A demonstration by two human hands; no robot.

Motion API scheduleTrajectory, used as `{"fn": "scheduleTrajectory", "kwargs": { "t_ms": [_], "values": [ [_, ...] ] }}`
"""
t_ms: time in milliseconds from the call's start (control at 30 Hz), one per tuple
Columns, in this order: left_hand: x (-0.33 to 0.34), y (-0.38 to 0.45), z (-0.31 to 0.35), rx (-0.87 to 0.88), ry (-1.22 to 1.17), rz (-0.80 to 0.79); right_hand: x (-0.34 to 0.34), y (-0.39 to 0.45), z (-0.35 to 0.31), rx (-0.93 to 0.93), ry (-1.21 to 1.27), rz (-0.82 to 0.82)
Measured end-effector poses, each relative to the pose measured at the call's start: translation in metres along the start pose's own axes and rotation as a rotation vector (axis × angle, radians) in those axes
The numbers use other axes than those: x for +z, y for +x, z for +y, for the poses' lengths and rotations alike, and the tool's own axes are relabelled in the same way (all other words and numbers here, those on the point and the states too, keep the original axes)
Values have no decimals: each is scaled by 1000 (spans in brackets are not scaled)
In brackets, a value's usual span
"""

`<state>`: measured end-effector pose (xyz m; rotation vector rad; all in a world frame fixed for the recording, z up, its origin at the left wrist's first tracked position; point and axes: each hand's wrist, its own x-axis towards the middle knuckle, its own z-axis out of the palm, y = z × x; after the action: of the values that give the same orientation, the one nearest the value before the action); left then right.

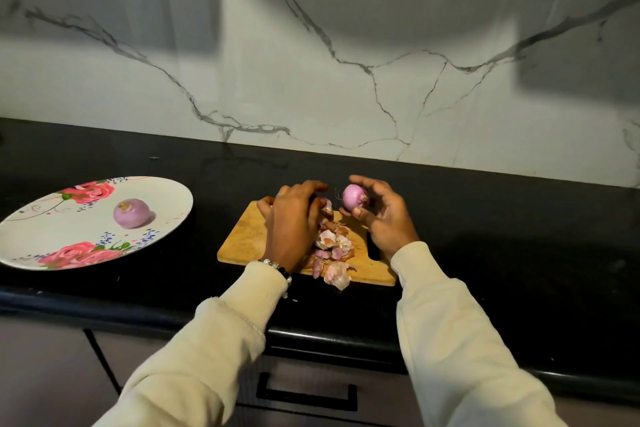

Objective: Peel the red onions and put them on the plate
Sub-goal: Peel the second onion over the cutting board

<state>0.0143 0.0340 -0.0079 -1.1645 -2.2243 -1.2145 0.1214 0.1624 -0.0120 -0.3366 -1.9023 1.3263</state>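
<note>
The right hand (pixel 381 215) pinches the onion (pixel 355 196) above the board (pixel 242 239), the left hand (pixel 294 215) curls on skins (pixel 332 243), so it should pull skin gently.

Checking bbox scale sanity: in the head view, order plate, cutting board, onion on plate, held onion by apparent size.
1. plate
2. cutting board
3. onion on plate and held onion: look alike, the plate one slightly bigger; not ranked, since fingers partly cover the held one.
</note>
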Motion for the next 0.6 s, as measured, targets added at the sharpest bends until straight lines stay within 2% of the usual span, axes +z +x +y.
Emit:
{"fn": "scheduleTrajectory", "kwargs": {
  "t_ms": [267,600],
  "values": [
    [-1,-3,0,74,-2,-13,-1,-4,-7,49,222,-56],
    [1,-2,-1,103,-212,-30,-1,-5,-7,28,204,-182]
  ]
}}
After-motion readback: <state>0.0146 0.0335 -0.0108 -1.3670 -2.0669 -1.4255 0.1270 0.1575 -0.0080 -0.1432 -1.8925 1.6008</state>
